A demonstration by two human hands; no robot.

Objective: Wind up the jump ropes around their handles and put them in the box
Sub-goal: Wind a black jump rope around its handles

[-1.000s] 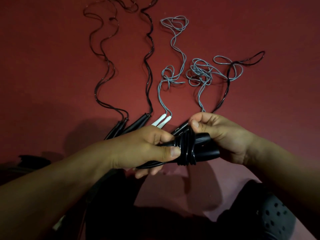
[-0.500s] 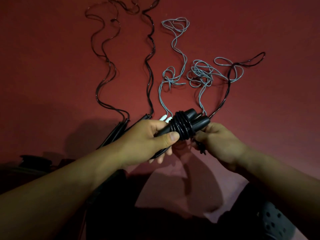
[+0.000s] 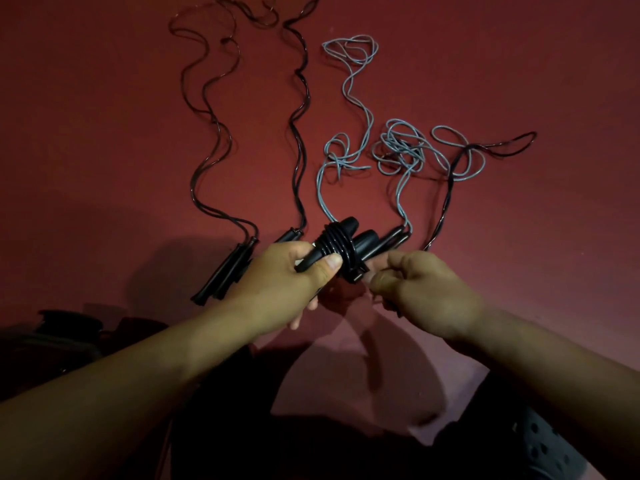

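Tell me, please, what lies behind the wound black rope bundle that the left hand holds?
Behind the wound bundle gripped by the left hand, a grey rope runs down the red floor and disappears. Its handles are covered by the bundle.

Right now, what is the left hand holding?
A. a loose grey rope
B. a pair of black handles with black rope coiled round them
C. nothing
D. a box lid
B: the left hand grips the black handles, with black rope coiled round their middle.

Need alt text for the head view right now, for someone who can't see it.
The left hand grips black handles wrapped in rope while the right hand pinches near the coil's end. More ropes lie unwound on the red floor.
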